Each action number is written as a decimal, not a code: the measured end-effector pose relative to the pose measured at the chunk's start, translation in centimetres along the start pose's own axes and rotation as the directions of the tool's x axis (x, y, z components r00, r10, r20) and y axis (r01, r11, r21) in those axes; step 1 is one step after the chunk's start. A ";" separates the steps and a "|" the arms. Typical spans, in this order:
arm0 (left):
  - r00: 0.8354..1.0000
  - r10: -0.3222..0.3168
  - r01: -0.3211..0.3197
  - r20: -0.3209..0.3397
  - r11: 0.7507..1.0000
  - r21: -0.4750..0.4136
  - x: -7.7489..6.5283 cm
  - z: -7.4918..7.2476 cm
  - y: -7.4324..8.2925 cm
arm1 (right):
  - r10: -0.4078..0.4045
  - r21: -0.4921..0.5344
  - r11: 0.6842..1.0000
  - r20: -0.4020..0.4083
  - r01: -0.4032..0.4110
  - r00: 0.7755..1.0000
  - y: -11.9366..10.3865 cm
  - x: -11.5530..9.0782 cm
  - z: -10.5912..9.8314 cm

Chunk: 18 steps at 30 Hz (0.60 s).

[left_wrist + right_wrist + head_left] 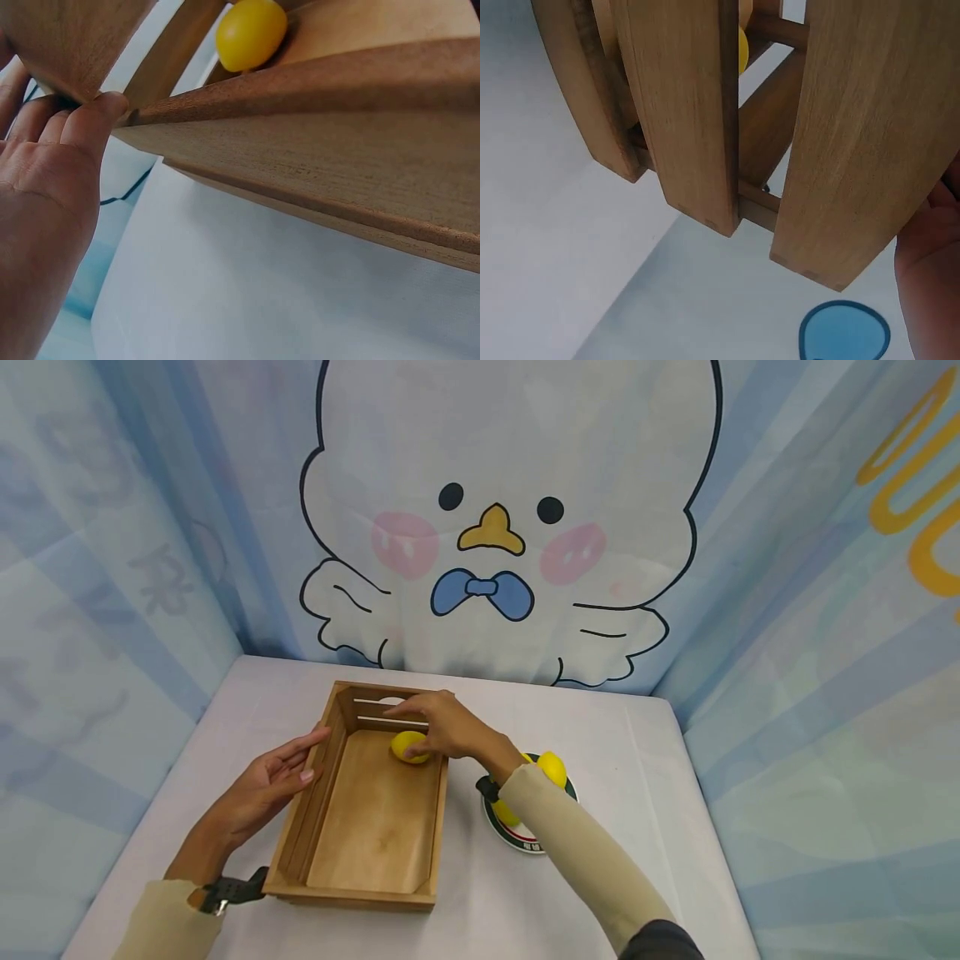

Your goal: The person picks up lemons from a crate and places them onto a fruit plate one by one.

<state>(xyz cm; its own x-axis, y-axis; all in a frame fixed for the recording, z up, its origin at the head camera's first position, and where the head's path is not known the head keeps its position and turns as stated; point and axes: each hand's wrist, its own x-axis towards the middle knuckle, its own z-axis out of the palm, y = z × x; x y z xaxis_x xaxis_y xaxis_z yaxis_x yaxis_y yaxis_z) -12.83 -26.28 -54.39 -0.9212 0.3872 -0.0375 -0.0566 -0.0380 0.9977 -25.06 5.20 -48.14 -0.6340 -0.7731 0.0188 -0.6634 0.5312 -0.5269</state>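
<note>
A slatted wooden crate [375,827] stands on the table with one yellow lemon [403,745] on its floor, near the far right corner. My right hand [444,727] reaches over the crate's far right corner, fingers extended above the lemon. Its thumb overlaps the lemon in the head view; whether they touch I cannot tell. In the left wrist view the lemon [251,34] lies with no fingers around it. My left hand [262,789] rests against the crate's left side, fingers fairly straight. The right wrist view shows mostly crate slats [682,112] and the hand's edge [930,255].
Right of the crate, a round plate with a dark green rim [517,838] holds more lemons [552,768], partly hidden by my right forearm. A white cloth [622,835] covers the table. Printed curtains [810,693] enclose the back and both sides.
</note>
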 end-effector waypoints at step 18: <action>1.000 0.016 -0.015 0.020 0.999 -0.037 0.1 -0.3 -0.2 | -0.007 -0.137 0.990 0.235 0.040 0.972 0.2 3.0 0.2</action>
<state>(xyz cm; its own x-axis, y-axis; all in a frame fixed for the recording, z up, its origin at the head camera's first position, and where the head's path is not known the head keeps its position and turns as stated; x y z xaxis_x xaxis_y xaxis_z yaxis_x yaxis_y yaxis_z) -12.98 -26.49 -54.56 -0.9140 0.4053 -0.0204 -0.0567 -0.0779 0.9953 -27.02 2.92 -48.36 -0.5183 -0.8364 -0.1784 -0.7363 0.5425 -0.4045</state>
